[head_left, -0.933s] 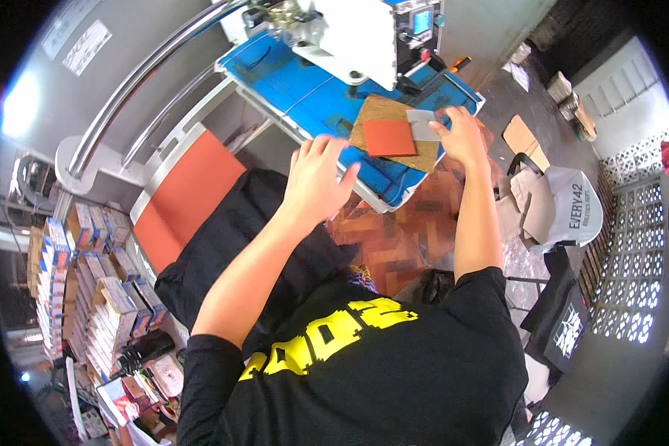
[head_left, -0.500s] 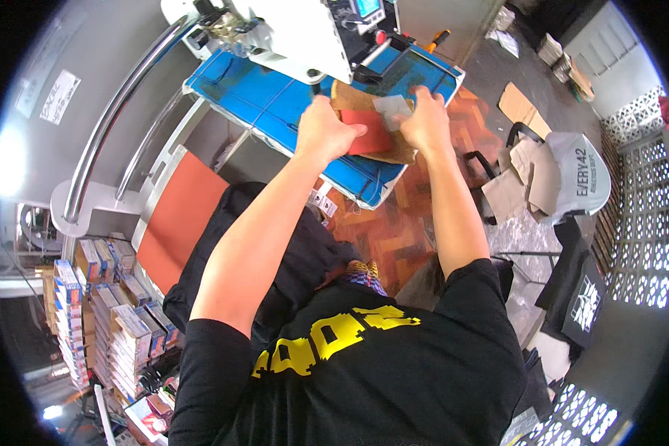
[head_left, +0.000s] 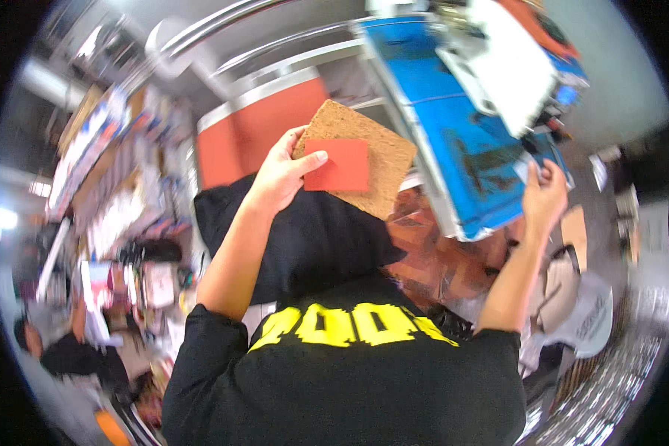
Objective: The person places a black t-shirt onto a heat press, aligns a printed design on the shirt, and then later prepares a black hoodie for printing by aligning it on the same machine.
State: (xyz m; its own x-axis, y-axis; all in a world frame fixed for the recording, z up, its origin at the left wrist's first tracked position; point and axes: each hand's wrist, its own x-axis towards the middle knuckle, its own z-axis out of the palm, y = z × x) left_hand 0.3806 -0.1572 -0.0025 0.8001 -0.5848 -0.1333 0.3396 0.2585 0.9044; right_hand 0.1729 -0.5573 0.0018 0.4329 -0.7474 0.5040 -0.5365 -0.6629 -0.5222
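Observation:
My left hand [head_left: 284,172] holds a square brown cork-like board [head_left: 368,157] with a small orange-red patch [head_left: 340,165] pinned on it under my thumb. The board is lifted off the table and held over my lap. My right hand [head_left: 544,195] rests on the near edge of the blue table [head_left: 453,141], fingers curled over something small and pale that I cannot make out. A white machine [head_left: 507,63] stands on that table beyond my right hand.
An orange panel [head_left: 256,130] and curved metal rails [head_left: 275,52] lie to the left of the table. Shelves with small packages [head_left: 97,149] run along the far left. Another person [head_left: 67,349] is at lower left. Pale pieces [head_left: 565,297] lie at right.
My left hand has lifted the cork board with the orange patch off the blue table and drawn it left, toward me. The view has swung sharply, and my right hand stays at the table edge.

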